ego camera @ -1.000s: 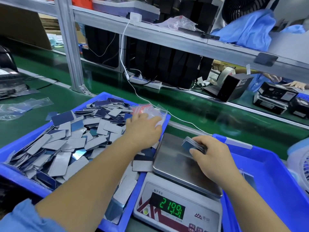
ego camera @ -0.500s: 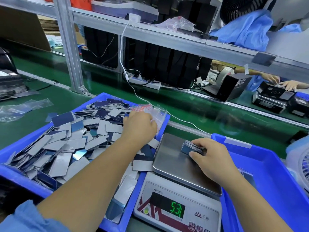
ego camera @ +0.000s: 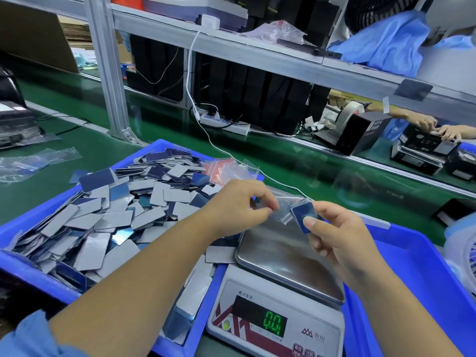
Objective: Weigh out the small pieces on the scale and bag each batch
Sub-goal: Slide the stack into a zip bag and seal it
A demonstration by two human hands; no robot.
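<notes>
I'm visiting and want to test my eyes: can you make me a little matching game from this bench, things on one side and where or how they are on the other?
Things:
1. stack of pieces
2. clear bag
3. scale display
4. blue tray

States:
A. reads 0.0
B. pinched by the left hand
C. heaped with loose pieces
D. held in the right hand

Pairs: 1-D, 2-B, 3-A, 4-C
</notes>
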